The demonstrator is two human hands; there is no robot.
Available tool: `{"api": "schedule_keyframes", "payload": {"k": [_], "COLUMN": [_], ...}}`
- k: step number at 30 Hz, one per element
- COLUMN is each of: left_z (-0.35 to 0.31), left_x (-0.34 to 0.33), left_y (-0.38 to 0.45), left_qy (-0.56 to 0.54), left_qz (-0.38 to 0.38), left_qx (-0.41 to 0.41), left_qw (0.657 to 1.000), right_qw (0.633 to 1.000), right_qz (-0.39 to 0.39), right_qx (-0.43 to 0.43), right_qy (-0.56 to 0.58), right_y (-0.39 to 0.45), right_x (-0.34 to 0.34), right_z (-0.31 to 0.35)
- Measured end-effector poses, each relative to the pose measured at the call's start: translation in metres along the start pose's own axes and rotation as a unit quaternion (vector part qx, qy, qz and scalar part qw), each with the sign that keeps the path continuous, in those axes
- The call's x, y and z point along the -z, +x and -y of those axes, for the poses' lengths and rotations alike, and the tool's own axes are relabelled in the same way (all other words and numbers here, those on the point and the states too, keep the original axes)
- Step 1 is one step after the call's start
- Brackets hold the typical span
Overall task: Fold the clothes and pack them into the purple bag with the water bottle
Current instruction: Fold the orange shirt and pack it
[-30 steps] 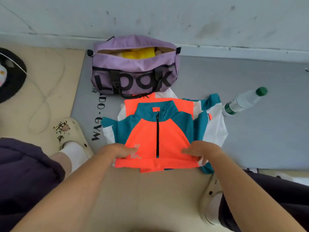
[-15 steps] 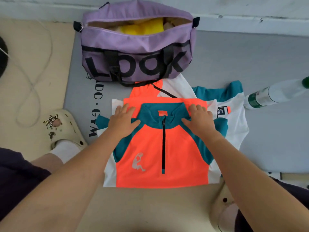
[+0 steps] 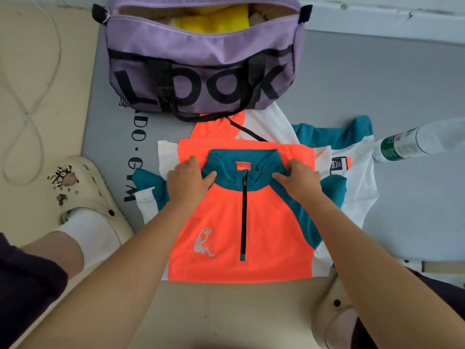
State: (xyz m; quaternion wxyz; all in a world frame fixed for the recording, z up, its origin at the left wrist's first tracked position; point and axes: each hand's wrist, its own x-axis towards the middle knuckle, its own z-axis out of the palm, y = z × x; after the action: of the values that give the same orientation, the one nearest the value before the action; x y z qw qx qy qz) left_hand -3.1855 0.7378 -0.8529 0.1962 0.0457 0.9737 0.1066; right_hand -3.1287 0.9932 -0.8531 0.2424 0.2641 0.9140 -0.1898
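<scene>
An orange, teal and white zip shirt (image 3: 241,222) lies face up on the grey mat (image 3: 377,84), on top of another garment in the same colours (image 3: 352,197). My left hand (image 3: 188,177) and my right hand (image 3: 299,177) grip its shoulders on either side of the teal collar, with the fingers curled over the fold and the thumbs pointing inward. The purple bag (image 3: 201,54), marked LOOK, stands open just beyond the shirts, and a yellow item (image 3: 214,23) shows inside it. The water bottle (image 3: 412,142) lies on its side at the right edge.
My feet in cream clogs sit at the left (image 3: 85,187) and lower right (image 3: 332,321) of the shirts. A thin white cable (image 3: 32,114) loops over the beige floor on the left. A wall runs behind the bag.
My hands went from the shirt's lower hem up to its collar. They lay flat there half a second ago and now curl onto the fabric. The view has moved closer.
</scene>
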Motion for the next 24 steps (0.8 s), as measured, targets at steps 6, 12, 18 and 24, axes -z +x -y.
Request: {"api": "schedule_keyframes", "payload": {"k": [6,12,18,24], "left_z": [0.01,0.01,-0.001,-0.039], "left_x": [0.004,0.009,0.0,-0.029], "left_y": [0.007,0.007,0.001,-0.043], "left_qy": [-0.099,-0.225,-0.113,0.017], "left_qz": [0.038,-0.062,-0.079,-0.048], "left_qx": [-0.005,-0.032,-0.065,-0.275], "left_qw": [0.994,0.972,0.988,0.96], "right_qw": [0.993,0.984,0.974,0.973], "right_qz": [0.003,-0.052,-0.081,-0.044], "right_qx": [0.01,0.022,0.014,-0.024], "right_qy": [0.114,0.171,0.21,0.225], "right_y": [-0.004,-0.007,-0.002,-0.003], "right_x": [-0.002,0.001,0.001,0.015], "right_z": [-0.007,-0.009,-0.01,-0.029]}}
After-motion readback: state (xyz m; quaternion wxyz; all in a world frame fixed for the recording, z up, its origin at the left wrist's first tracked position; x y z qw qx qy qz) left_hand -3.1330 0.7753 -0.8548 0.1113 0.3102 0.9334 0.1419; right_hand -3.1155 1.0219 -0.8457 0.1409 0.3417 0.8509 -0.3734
